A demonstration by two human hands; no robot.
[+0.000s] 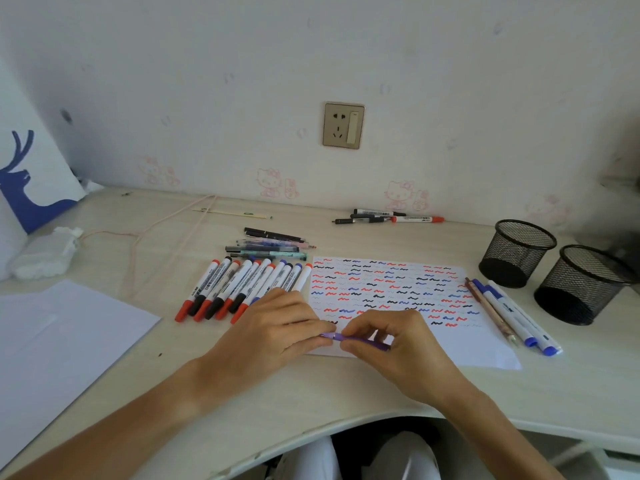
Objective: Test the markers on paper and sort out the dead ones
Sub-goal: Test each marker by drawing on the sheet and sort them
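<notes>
— Both our forearms come in over the near curved edge of the pale wooden worktop (346,393), and between them we hold a slim purple pen (356,339), lying crosswise just above the near edge of the white test sheet covered in red, blue and black squiggles (398,292).

— How are we holding it?

— Our left hand (273,327) pinches the left end, where the cap seems to sit; the fingers (353,332) of our right hand (398,344) curl round the barrel. We judge that we are at the cap: pulling it off for a test or pushing it back on. Which, we cannot tell.

— And the next move?

— If uncapping, a straight pull apart along the barrel, then a short stroke on the bare strip along the sheet's near edge; the upper rows are full.

— Where does it go afterwards?

— The row of red, black and blue capped whiteboard markers (242,289) lies against the sheet's left edge. Two blue-capped white markers and thin pencils (512,313) lie along its right edge. A small cluster of markers (388,216) sits at the far edge by the wall. Which heap holds the dead ones we cannot say.

— Room to move?

— Open worktop near us, to the right. Two black mesh pen cups (554,271) crowd the far right corner; a blank white sheet (62,341) overhangs the near left edge.
</notes>
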